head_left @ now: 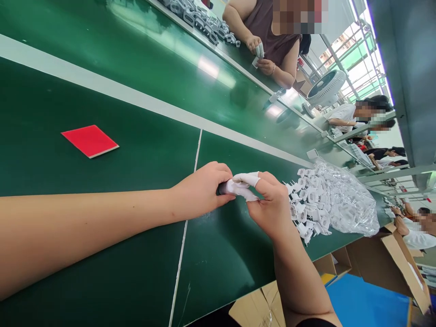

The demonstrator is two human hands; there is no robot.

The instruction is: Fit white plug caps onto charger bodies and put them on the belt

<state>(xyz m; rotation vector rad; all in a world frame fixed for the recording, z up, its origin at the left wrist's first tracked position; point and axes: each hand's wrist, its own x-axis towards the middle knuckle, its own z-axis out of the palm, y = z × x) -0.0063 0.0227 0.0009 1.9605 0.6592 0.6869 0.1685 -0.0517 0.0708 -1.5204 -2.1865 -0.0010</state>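
Observation:
My left hand (pixel 207 188) reaches in from the left, its thumb and fingers closed on a small grey-and-white plastic part (pixel 224 187). Most of that part is covered by fingers, so its exact kind is hidden. My right hand (pixel 269 195) wears white finger covers (pixel 245 179) on its thumb and fingers. Those covered fingertips pinch the same part from the right, meeting my left fingertips above the green tabletop (pixel 136 263). Just right of my right hand lies a heap of small white plastic parts (pixel 311 200), shaped like rings or clips.
A red square card (pixel 90 141) lies on the table at left. Beside the white heap sits a clear plastic bag (pixel 354 202). Cardboard boxes (pixel 371 259) and a blue sheet (pixel 368 299) are below the right edge. Across the table, a co-worker (pixel 269 50) handles parts near a grey pile (pixel 200 20).

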